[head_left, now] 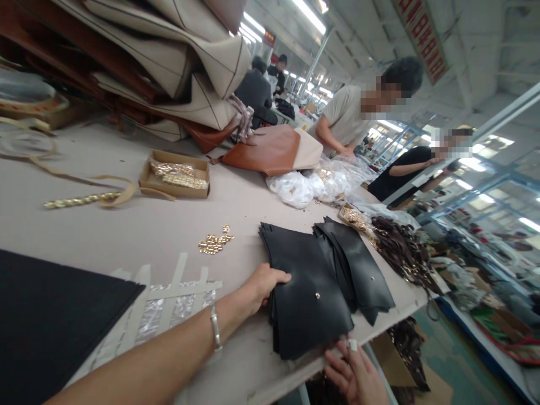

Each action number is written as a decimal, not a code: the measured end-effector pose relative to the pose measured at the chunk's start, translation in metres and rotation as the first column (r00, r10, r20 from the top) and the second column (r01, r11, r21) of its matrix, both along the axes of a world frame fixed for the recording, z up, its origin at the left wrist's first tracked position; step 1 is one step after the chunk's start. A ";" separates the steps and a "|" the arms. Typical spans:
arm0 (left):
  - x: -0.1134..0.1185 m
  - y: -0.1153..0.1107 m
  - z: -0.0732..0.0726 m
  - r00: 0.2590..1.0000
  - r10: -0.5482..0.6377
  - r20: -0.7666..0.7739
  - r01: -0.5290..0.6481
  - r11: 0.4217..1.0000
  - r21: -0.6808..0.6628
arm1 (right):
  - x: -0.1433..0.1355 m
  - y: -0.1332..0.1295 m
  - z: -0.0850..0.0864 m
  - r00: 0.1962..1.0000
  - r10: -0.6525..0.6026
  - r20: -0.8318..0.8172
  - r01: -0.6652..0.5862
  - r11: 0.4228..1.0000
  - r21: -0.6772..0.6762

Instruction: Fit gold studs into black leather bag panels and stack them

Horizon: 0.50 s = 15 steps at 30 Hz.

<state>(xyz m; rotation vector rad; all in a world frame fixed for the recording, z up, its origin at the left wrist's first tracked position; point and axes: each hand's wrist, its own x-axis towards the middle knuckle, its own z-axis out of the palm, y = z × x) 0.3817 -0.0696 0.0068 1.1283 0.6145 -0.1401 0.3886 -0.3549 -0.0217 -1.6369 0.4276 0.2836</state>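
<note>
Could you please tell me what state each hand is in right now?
Left hand: closed on the edge of the black sheets, thumb on top.
Right hand: open, fingers loosely spread by their near corner; whether it touches them can't be told.

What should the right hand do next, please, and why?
Perhaps close the right hand on the lower right corner of the black sheets, since the left hand pinches their left edge while the right fingers are open beside that corner.
</note>
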 end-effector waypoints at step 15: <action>-0.029 0.043 -0.001 0.999 0.012 0.038 -0.031 0.840 0.542 | 0.073 0.081 0.004 0.881 0.379 0.283 -0.213 0.852 -0.478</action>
